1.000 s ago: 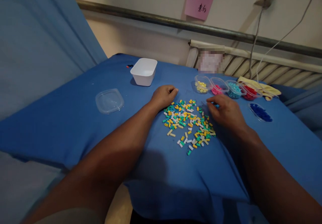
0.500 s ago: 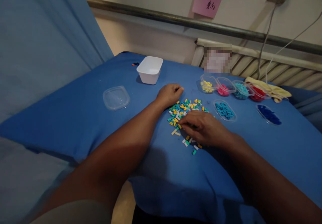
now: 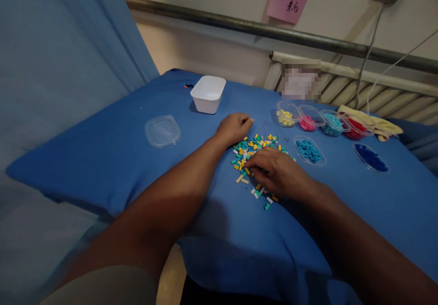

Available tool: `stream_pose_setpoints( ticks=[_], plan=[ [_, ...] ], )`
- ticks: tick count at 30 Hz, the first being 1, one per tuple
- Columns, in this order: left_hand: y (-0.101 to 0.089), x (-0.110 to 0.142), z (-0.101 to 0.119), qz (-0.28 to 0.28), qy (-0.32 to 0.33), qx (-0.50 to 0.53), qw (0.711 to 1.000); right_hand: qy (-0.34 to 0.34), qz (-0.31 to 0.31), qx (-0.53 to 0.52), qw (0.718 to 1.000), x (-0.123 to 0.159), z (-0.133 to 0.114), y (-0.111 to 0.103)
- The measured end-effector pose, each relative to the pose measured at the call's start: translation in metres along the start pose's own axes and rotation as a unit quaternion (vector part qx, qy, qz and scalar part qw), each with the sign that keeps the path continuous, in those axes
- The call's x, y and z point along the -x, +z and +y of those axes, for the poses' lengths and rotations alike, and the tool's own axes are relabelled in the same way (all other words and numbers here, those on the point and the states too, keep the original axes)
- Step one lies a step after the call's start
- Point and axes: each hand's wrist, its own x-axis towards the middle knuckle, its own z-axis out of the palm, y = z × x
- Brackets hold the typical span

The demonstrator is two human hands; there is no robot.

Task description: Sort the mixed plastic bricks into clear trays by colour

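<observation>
A loose pile of small building bricks (image 3: 242,163) in yellow, green, white, blue and cream lies on the blue cloth. Over the pile is my right hand (image 3: 275,170), its thumb and fingertips pinched down among the bricks; what they hold, if anything, is too small to make out. My left hand (image 3: 235,128) rests on the cloth at the pile's upper left edge, fingers curled in, and their inner side is hidden. Right of the pile sits a shallow clear lid (image 3: 310,151) of mid-blue bricks. Another shallow lid of dark blue bricks (image 3: 370,157) lies farther right.
Along the back right stand clear tubs of pale yellow bricks (image 3: 285,118), pink bricks (image 3: 307,123), light blue bricks (image 3: 331,124) and red bricks (image 3: 355,128), near a yellow cloth (image 3: 379,124). A white tub (image 3: 208,96) and a clear lid (image 3: 162,131) are on the left.
My right hand has moved left from beside the mid-blue bricks' lid to the pile and stayed there. My left hand keeps its place by the pile. The view has shifted slightly.
</observation>
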Motion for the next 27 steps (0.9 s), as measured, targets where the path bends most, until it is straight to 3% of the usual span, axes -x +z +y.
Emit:
stream_pose_setpoints(
  ticks=[4,9,27],
  plan=[
    [0.000,0.001,0.002,0.002,0.000,0.001,1.000,-0.014,0.033,0.000,0.999,-0.005,-0.005,0.004],
    [-0.001,0.003,0.004,0.003,-0.003,0.003,1.000,-0.018,-0.004,0.014,1.000,-0.009,-0.006,0.014],
    [0.000,0.002,0.004,0.002,-0.003,-0.015,1.000,-0.010,-0.056,0.005,0.998,-0.011,-0.021,0.012]
  ],
)
